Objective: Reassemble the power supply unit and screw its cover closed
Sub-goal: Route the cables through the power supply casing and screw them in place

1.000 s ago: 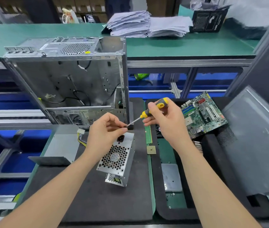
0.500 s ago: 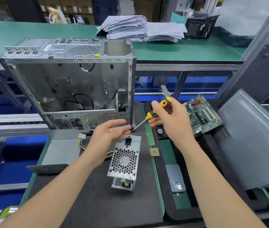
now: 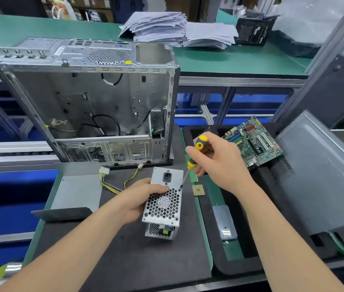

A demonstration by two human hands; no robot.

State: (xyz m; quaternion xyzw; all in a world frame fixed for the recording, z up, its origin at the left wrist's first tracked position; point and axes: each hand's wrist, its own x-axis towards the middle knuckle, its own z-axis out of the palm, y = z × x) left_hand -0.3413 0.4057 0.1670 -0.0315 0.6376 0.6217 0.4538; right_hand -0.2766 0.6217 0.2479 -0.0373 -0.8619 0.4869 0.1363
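my left hand (image 3: pixel 139 199) gripping the power supply unit (image 3: pixel 162 205) from its left, unit standing on the black mat (image 3: pixel 145 260) before me, my right hand (image 3: pixel 219 163) holding the screwdriver (image 3: pixel 198 146), tip at the unit's right edge

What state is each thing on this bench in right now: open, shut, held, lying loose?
Power supply, upright on the mat, gripped by the left hand.
Screwdriver, held by the right hand, tip on the power supply's right edge.
Computer case, open, side off.
Circuit board, out of the case, on a black tray.
Chip, lying loose right of the power supply.
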